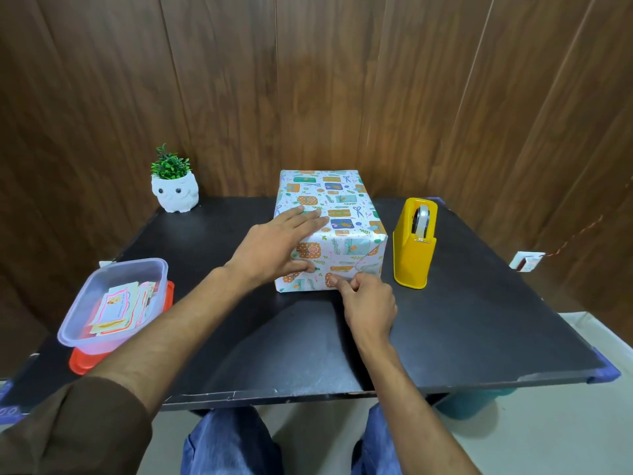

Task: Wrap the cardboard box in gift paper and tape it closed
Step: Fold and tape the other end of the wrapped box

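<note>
My left hand (274, 248) lay flat, fingers straight, on the wrapped box (342, 207); my right hand (368, 306), fingers curled, pressed its near face.

Owl planter (175, 195), clear tub (77, 320) w/ cards (118, 308), red lid (80, 363) under

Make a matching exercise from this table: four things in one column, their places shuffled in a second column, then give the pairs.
Things
1. wrapped box
2. tape dispenser
3. owl planter
4. clear container

Places
A. far left corner of the table
B. near left, on a red lid
C. middle, under the left hand
D. just right of the box

Pairs: 1-C, 2-D, 3-A, 4-B
</note>
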